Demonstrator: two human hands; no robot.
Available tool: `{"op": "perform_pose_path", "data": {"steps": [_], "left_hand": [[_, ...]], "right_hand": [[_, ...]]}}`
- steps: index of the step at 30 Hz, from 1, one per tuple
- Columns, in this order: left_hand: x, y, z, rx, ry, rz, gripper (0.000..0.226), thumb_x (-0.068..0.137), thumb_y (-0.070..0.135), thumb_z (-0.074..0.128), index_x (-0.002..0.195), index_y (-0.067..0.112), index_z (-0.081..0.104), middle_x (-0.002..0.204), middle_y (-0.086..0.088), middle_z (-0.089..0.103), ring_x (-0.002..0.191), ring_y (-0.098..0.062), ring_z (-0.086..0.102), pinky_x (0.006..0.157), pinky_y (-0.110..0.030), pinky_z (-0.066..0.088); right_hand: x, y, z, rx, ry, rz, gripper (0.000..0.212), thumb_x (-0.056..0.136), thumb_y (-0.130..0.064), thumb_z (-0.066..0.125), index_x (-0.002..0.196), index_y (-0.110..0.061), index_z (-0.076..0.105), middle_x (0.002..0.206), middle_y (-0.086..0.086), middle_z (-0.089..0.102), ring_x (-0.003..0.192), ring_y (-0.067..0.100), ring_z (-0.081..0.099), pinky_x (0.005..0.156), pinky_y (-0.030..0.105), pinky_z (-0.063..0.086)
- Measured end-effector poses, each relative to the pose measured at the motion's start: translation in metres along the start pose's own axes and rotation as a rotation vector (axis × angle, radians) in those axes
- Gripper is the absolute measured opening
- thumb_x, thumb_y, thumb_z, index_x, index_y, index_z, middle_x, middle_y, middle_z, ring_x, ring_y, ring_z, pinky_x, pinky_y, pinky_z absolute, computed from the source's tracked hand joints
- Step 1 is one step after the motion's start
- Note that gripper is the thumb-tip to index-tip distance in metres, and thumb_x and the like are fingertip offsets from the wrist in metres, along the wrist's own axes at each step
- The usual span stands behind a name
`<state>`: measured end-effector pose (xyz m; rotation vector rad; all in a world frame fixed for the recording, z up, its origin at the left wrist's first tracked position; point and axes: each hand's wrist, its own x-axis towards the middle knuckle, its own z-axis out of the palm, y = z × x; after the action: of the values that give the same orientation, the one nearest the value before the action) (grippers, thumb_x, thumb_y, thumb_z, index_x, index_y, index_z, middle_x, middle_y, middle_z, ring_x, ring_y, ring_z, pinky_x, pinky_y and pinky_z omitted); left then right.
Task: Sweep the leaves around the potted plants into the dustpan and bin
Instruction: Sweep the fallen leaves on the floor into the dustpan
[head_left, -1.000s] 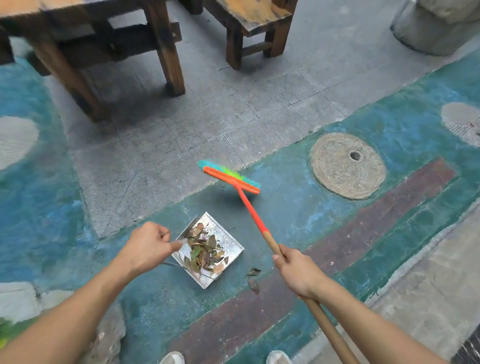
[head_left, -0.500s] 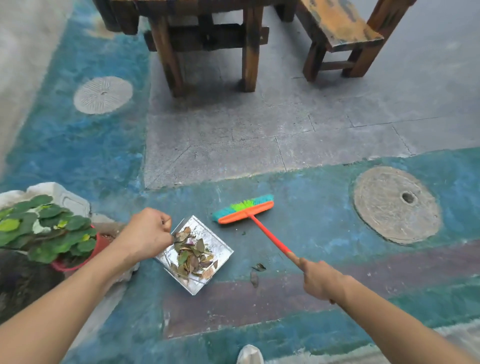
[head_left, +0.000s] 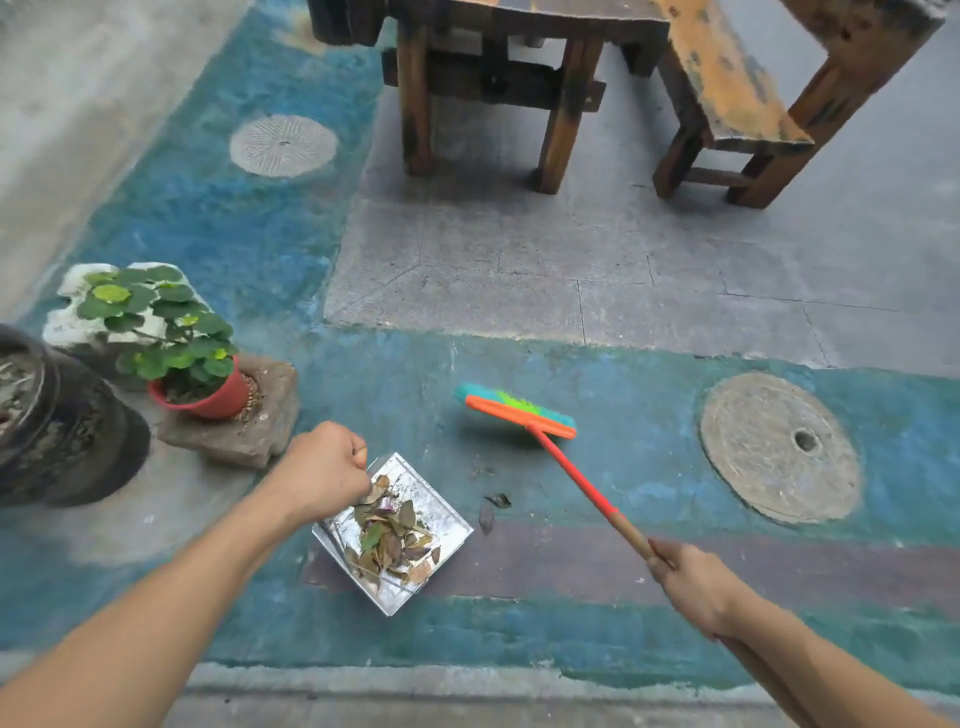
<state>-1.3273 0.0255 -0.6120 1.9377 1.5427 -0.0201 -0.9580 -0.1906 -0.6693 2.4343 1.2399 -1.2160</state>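
Observation:
A shiny metal dustpan (head_left: 441, 506) lies on the painted floor, holding a heap of dry leaves (head_left: 390, 540). My left hand (head_left: 324, 470) is closed in a fist over its near-left corner, on its handle, which is hidden. My right hand (head_left: 691, 584) grips the wooden shaft of a broom (head_left: 576, 470). The broom's orange head with teal and green bristles (head_left: 514, 410) hovers or rests right of and beyond the pan. Two loose leaves (head_left: 491, 512) lie on the floor just right of the dustpan.
A red pot with a green plant (head_left: 208, 395) stands on a stone slab at the left. Beside it sit a large dark pot (head_left: 62, 431) and a white planter (head_left: 67, 325). A wooden table (head_left: 519, 78) and bench (head_left: 737, 98) stand beyond. A round manhole cover (head_left: 779, 447) is at right.
My view has swung left and pulled back, bringing the potted plants into sight. The broom head has turned and shifted a little to the right of the dustpan. Both hands keep their grips.

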Motion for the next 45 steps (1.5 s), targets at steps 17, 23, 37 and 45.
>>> {"op": "perform_pose_path", "data": {"steps": [17,23,37,45], "left_hand": [[-0.068,0.073,0.198,-0.215,0.167,-0.298,0.028,0.059,-0.004,0.046,0.041,0.013,0.033,0.040,0.002,0.028,0.052,-0.025,0.029,0.045,-0.030,0.023],[-0.072,0.102,0.233,-0.330,0.246,-0.362,0.026,0.057,-0.002,0.043,0.041,0.016,0.033,0.043,-0.002,0.034,0.050,-0.025,0.036,0.050,-0.030,0.031],[-0.045,0.103,0.222,-0.305,0.301,-0.477,0.064,0.093,0.049,0.041,0.049,0.005,0.055,0.064,-0.017,0.064,0.080,-0.040,0.059,0.083,-0.047,0.050],[-0.057,0.118,0.220,-0.213,0.290,-0.518,0.065,0.102,0.038,0.019,0.108,-0.007,0.064,0.119,-0.034,0.059,0.114,-0.047,0.052,0.100,-0.049,0.036]], "right_hand": [[0.085,0.021,0.054,-0.112,0.029,-0.155,0.030,0.094,-0.015,0.034,0.119,-0.005,0.046,0.082,0.014,0.052,0.055,0.030,0.056,0.026,0.024,0.040],[0.081,0.030,0.049,-0.210,0.022,-0.217,0.035,0.095,-0.014,0.034,0.128,-0.007,0.042,0.100,0.022,0.061,0.062,0.034,0.057,0.038,0.033,0.048],[-0.035,0.082,-0.031,-0.186,-0.307,-0.187,0.028,0.095,-0.025,0.035,0.113,-0.031,0.057,0.079,0.007,0.059,0.042,0.024,0.055,0.035,0.029,0.050],[0.044,0.010,-0.031,-0.271,-0.140,-0.286,0.031,0.095,-0.021,0.035,0.121,-0.014,0.050,0.095,0.016,0.059,0.040,0.027,0.059,0.037,0.030,0.051]]}}
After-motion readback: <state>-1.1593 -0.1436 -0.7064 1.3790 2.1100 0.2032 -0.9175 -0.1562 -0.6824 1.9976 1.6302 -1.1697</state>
